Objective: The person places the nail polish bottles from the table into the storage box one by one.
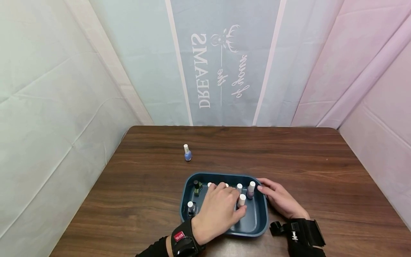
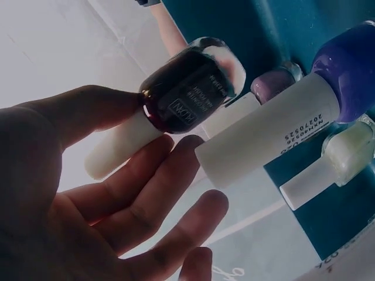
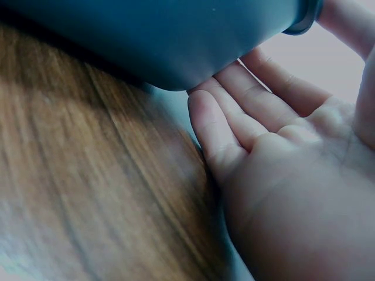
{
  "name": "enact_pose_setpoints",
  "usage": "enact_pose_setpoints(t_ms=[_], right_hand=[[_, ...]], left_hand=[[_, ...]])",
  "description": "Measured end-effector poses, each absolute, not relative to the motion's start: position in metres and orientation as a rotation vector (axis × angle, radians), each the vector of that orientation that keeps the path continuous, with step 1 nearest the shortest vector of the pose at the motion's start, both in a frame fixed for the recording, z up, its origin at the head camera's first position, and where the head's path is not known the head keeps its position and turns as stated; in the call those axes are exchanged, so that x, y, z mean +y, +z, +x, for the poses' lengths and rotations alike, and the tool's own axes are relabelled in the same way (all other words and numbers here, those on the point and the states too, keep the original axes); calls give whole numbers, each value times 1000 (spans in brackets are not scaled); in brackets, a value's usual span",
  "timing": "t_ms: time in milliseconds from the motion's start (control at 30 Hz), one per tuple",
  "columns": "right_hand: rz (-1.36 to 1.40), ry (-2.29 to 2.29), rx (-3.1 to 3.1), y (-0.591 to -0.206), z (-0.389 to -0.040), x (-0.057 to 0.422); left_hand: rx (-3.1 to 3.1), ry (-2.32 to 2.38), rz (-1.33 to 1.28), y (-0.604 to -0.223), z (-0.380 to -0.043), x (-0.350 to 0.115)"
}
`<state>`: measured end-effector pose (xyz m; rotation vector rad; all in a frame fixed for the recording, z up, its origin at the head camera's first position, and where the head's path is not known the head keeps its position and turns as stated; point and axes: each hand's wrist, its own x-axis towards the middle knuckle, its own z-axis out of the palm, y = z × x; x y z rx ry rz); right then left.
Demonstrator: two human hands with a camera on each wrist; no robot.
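Note:
My left hand (image 1: 218,208) reaches over a dark teal tray (image 1: 255,228). Its thumb and index finger pinch a white-capped nail polish bottle (image 1: 242,200) near the neck; in the left wrist view this bottle (image 2: 184,91) looks very dark. Close to those fingers stand a mauve nail polish bottle (image 1: 250,190), a purple one (image 2: 345,73) and a pale one (image 2: 348,155). My right hand (image 1: 284,200) holds the tray's right far corner, thumb at the rim and fingers (image 3: 217,126) against the outer wall. The left hand hides part of the tray's contents.
A blue nail polish bottle (image 1: 187,154) stands on the brown wooden table (image 1: 144,189), beyond the tray. Inside the tray's left side are a green bottle (image 1: 197,188) with a black cap and a white-capped bottle (image 1: 191,207). Fabric curtains (image 1: 154,53) hang behind and beside the table.

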<state>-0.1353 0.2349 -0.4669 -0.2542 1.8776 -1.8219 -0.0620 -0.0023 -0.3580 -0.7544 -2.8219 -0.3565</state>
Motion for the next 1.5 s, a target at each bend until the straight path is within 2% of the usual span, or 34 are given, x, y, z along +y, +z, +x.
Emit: enact_pose_setpoints(t_ms=[933,1500], right_hand=[[-229,-1795,1910,-469,-136,236],[-255,-1793,1904,-468,-136,236]], left_hand=[[-3042,-293,-822,-366,-61,4],[-3102,-267,-762,-378,-63,8]])
